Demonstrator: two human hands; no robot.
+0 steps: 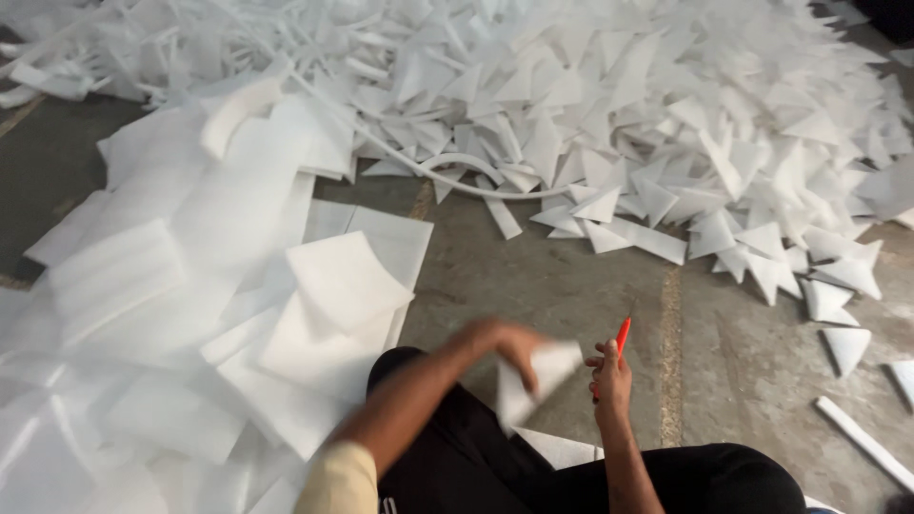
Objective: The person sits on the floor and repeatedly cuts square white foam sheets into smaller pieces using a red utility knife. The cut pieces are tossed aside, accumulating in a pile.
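My left hand (503,345) holds a white foam piece (533,381) in front of my lap, blurred by motion. Just right of it, my right hand (612,373) is closed around a red-handled cutter (622,335) that points up and away from me. The two hands are close together above my black-trousered knees (666,476). A flat white foam sheet (557,447) lies on the floor under them.
A stack of square white foam sheets (219,286) covers the floor to my left. A big heap of white foam triangles (685,124) spreads across the back and right. Bare concrete floor (571,286) lies between. A long foam strip (862,438) lies at right.
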